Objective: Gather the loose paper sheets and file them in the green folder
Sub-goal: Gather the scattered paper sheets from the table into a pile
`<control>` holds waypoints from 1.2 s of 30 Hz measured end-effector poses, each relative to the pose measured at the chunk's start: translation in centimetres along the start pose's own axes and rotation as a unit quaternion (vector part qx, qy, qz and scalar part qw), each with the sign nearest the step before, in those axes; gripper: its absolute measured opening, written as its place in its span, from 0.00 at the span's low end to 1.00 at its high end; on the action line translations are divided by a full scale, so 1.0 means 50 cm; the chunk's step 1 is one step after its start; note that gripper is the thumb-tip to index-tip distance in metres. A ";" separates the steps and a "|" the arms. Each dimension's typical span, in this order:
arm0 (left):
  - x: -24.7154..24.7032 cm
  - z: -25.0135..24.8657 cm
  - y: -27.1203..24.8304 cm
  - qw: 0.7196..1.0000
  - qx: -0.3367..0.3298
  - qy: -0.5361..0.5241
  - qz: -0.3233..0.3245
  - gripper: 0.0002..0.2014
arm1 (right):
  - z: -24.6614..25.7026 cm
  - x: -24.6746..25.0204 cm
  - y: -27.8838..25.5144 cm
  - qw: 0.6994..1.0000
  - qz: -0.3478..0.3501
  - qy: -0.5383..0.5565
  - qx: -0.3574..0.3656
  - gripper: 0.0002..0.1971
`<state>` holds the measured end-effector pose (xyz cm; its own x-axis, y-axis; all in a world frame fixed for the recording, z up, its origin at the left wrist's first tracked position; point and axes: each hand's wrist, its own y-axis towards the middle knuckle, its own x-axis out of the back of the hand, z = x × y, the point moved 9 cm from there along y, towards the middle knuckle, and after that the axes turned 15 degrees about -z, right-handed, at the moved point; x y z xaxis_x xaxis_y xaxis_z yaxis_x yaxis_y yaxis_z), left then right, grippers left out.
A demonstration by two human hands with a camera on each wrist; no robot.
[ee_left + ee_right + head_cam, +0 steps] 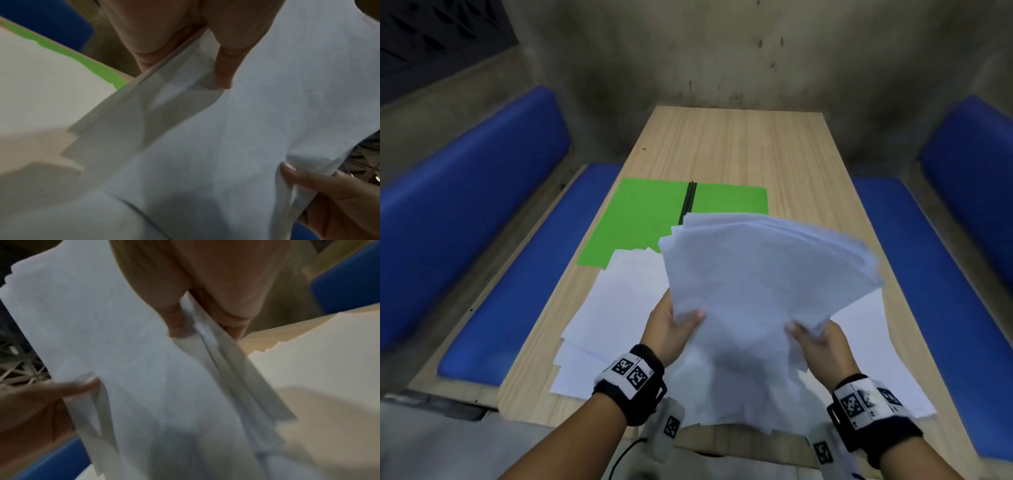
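Leftmost, a blue bench cushion [524,274] runs along the counter's [739,147] side at about 9 o'clock. Next, the green folder [640,219] lies open and flat on the counter at roughly 11 o'clock from the hands, its dark spine [687,202] pointing toward 12 o'clock. Just nearer, several loose sheets [613,315] lie overlapping on the counter at 9 o'clock of the left hand [671,329], their far corners covering the folder's near edge. That left hand pinches the lower left edge of a lifted paper stack [763,274], thumb on top and fingers underneath; the left wrist view shows the thumb [224,71] pressed onto the upper sheet. The stack is held above the counter, fanned out unevenly toward 1 o'clock, hiding part of the folder's right half. At 3 o'clock of it, the right hand [818,342] pinches the stack's lower right edge in the same way, thumb over, fingers under. More sheets [876,359] rest on the counter beneath and to the right of that hand. Farthest right, a second blue cushion [935,291] lines the counter at 3 o'clock.
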<state>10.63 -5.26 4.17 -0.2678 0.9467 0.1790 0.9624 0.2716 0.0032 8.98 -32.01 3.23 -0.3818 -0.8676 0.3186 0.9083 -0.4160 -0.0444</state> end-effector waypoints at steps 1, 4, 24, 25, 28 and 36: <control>0.003 0.010 0.000 1.000 0.002 0.012 0.001 0.26 | -0.004 0.009 0.007 1.000 -0.028 0.004 -0.003 0.07; 0.069 0.080 0.001 0.985 0.064 0.118 -0.104 0.31 | -0.031 0.047 0.031 0.992 -0.108 0.032 -0.059 0.10; 0.194 0.336 -0.060 0.797 0.416 -0.091 -0.428 0.69 | -0.255 0.024 0.000 0.966 -0.032 -0.113 -0.229 0.19; 0.190 0.333 -0.058 0.794 0.418 -0.104 -0.430 0.68 | -0.256 0.024 0.000 0.966 -0.032 -0.114 -0.229 0.19; 0.193 0.242 -0.065 0.835 0.392 -0.024 -0.387 0.48 | -0.257 0.024 0.000 0.966 -0.029 -0.111 -0.232 0.19; 0.234 0.210 -0.032 0.893 0.260 0.134 -0.341 0.18 | -0.264 0.024 0.003 0.965 -0.020 -0.103 -0.240 0.19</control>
<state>5.50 7.19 -4.09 -0.6968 0.4736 0.5387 0.4089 0.8793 -0.2441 6.38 -36.72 -8.90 -0.3271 -0.7967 0.5081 0.6908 -0.5685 -0.4467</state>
